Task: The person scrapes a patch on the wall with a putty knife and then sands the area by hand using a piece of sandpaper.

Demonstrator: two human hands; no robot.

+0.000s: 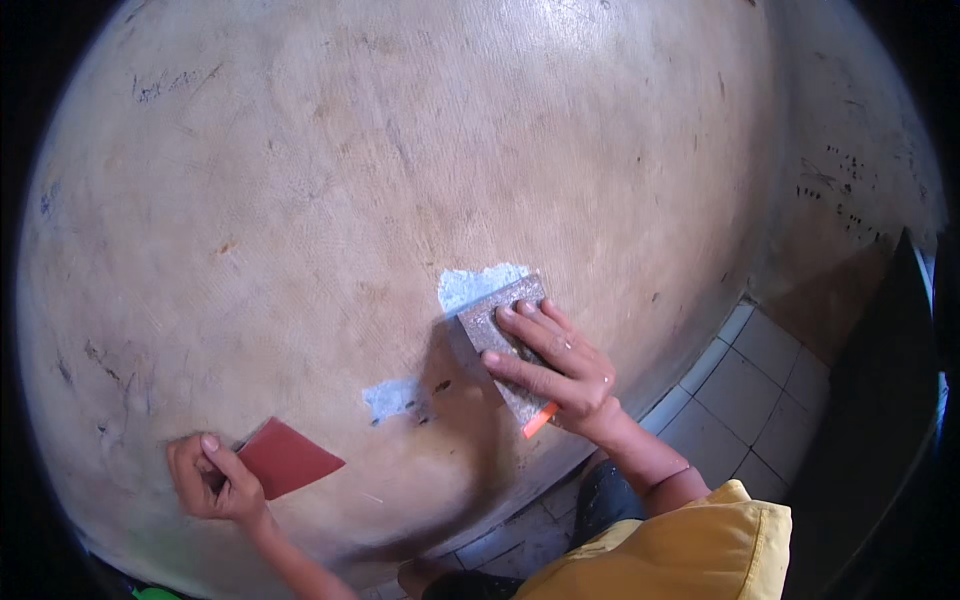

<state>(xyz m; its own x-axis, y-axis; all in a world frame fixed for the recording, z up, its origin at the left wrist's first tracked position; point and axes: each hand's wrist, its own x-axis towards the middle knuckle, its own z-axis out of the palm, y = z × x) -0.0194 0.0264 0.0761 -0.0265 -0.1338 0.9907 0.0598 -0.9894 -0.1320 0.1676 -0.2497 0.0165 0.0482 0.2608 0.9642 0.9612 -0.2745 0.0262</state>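
Observation:
My right hand (560, 362) is pressed against the wall with its fingers over a sanding block (508, 300), a flat, speckled grey-brown rectangle with an orange strip at its lower end. The block's upper edge overlaps a ragged bluish-white patch (478, 287) on the beige wall (330, 200). Low on the left, my left hand (215, 478) is curled closed on a piece of red-brown sandpaper (290, 460). The sandpaper's free corner points right, close to the wall. Between my hands lies a second, smaller bluish-white patch (392, 398).
The wall carries dark scuffs and scratches and meets another marked wall (850, 170) at the right. Pale floor tiles (735, 400) show below that corner. A large dark panel (870, 370) stands at the right edge. Something bright green (155, 593) shows at the lower left.

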